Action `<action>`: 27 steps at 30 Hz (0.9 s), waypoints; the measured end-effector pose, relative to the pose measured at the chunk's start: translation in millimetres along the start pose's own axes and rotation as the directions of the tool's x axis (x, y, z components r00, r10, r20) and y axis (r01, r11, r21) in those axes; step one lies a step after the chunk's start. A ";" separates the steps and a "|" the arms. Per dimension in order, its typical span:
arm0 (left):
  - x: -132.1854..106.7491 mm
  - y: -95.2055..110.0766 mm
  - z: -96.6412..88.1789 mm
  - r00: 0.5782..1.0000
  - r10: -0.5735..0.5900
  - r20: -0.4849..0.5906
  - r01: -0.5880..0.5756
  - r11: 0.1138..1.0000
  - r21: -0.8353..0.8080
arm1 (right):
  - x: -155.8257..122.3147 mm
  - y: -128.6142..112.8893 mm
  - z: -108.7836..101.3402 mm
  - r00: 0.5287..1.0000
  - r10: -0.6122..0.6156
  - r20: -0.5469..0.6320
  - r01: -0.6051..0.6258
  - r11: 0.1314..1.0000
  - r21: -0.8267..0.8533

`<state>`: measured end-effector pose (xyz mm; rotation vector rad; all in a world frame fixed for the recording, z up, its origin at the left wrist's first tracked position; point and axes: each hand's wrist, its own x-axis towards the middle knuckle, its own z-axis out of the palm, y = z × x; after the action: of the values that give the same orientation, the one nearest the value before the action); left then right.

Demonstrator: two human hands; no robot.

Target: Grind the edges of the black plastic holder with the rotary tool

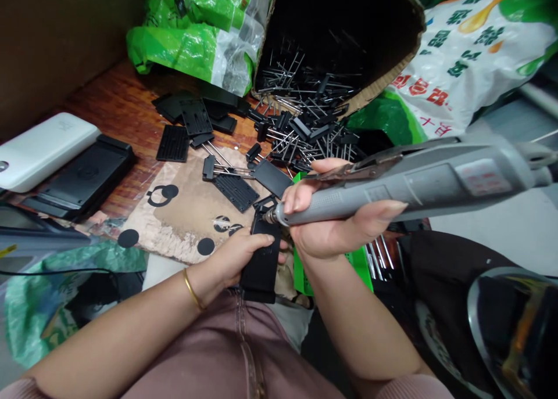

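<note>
My left hand (pixel 238 259) grips a black plastic plate (pixel 261 265) upright above my lap, its fingers partly hiding the plate's face. My right hand (pixel 331 227) is closed around a grey rotary grinder (pixel 405 190), a cord or clip running from its rear. The grinder's metal tip (pixel 271 216) reaches the plate's top end, and I cannot tell whether they touch. Loose black plates with metal pins (pixel 235 190) lie just beyond both hands, on a torn cardboard sheet (pixel 192 207) with black round stickers.
A tilted cardboard box (pixel 335 33) spills metal pins and black parts onto a wooden tabletop (pixel 117 108). A white power bank (pixel 43 152) and a black pad (pixel 81 178) lie left. Green-and-white sacks (pixel 462 56) crowd the back; a dark bag (pixel 449 288) sits at lower right.
</note>
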<state>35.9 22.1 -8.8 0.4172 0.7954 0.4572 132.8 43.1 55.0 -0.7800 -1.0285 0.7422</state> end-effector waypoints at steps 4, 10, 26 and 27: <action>1.1 -1.3 -1.5 1.000 0.007 -0.017 -0.006 1.000 0.024 | -2.5 3.4 -1.5 1.000 -0.018 0.012 0.018 1.000 0.015; -0.5 -3.8 -0.9 0.999 0.053 -0.003 -0.053 0.997 0.048 | -4.1 7.2 -8.3 0.989 -0.061 0.132 0.050 0.995 0.085; -4.3 -8.2 15.1 0.978 0.087 -0.188 -0.154 0.912 -0.380 | -14.9 -4.3 11.2 0.971 -0.219 -0.095 0.227 0.971 0.081; -7.4 -10.6 16.4 0.984 0.068 -0.167 -0.126 0.920 -0.372 | -13.4 -1.1 11.7 0.966 -0.235 -0.110 0.245 0.966 0.083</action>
<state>46.2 6.3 0.3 0.0580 0.8114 0.7287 117.6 33.8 53.5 -0.5906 -0.9703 0.5347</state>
